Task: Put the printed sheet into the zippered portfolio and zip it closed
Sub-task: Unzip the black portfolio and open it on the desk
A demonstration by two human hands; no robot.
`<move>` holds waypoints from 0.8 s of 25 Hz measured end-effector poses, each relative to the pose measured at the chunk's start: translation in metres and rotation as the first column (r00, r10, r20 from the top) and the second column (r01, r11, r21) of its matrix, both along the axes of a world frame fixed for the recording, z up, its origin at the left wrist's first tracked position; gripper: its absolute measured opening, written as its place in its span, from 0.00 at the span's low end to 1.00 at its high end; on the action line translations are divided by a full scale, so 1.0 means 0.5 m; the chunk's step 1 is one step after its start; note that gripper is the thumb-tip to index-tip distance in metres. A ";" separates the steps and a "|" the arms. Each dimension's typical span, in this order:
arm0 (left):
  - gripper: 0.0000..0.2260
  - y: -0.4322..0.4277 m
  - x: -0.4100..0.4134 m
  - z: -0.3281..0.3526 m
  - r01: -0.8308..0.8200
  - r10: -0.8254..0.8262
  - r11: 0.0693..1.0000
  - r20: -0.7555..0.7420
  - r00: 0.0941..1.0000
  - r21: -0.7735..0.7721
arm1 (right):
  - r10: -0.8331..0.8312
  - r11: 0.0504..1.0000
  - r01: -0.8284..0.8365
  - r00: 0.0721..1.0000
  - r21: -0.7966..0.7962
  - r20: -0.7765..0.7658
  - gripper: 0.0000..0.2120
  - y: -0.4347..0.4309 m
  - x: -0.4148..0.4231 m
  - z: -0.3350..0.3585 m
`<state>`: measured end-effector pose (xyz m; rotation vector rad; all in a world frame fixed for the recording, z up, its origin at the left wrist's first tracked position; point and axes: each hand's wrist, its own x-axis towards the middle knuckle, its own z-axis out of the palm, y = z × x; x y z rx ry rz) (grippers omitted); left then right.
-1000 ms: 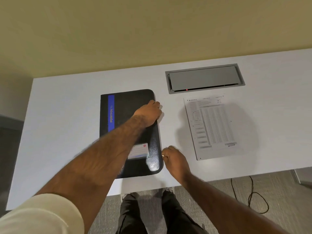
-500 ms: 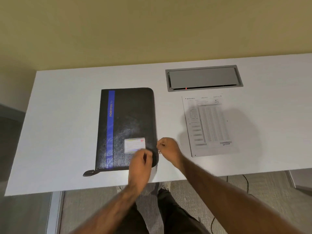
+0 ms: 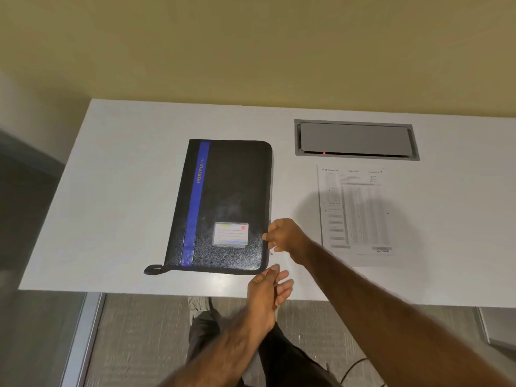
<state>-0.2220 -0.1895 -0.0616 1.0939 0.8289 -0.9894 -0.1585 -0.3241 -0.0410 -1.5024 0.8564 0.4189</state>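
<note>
Black zippered portfolio point(image 3: 223, 208) flat on the white tabletop point(image 3: 117, 196), closed, with blue stripe point(image 3: 195, 202) along the left side and a small label card point(image 3: 231, 234) near the corner at 5 o'clock. Zipper tail point(image 3: 153, 270) sticking out from the corner at 7 o'clock. Printed sheet point(image 3: 356, 210) lying flat at 3 o'clock from the portfolio, apart from it, not inside. Grey cable hatch point(image 3: 356, 140) set into the tabletop at 12 o'clock from the sheet, with a small red light.

Right hand point(image 3: 284, 237) at the right edge of the portfolio, low on that edge, fingers point(image 3: 267, 237) curled together and pinched at the edge; cannot tell if a zipper pull is between them, too small and blurred. Left hand point(image 3: 265, 291) just beside the corner at 5 o'clock of the portfolio, over the near edge of the tabletop, fingers loosely spread and half open, holding nothing, fingertips very near the corner but contact not clear.

Below the tabletop, dark trousers point(image 3: 279, 358) and one shoe point(image 3: 199, 303) on grey carpet point(image 3: 139, 344).
</note>
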 end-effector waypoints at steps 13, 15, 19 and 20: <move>0.08 -0.040 -0.003 0.031 -0.259 0.261 0.964 -0.036 0.965 0.057 | 0.043 0.996 -0.053 0.990 -0.072 -0.131 0.05 0.010 0.014 0.022; 0.06 -0.040 -0.007 0.035 -0.310 0.311 0.950 -0.030 0.950 0.044 | -0.002 1.000 0.000 0.989 -0.010 -0.147 0.03 0.009 0.017 0.025; 0.06 -0.022 -0.007 0.040 -0.332 0.335 0.939 -0.020 0.942 0.088 | 0.046 0.998 -0.051 0.988 -0.028 -0.147 0.03 0.009 0.019 0.031; 0.06 -0.018 -0.007 0.042 -0.329 0.332 0.939 -0.015 0.943 0.104 | 0.074 0.993 -0.086 0.989 -0.085 -0.130 0.06 0.008 0.019 0.029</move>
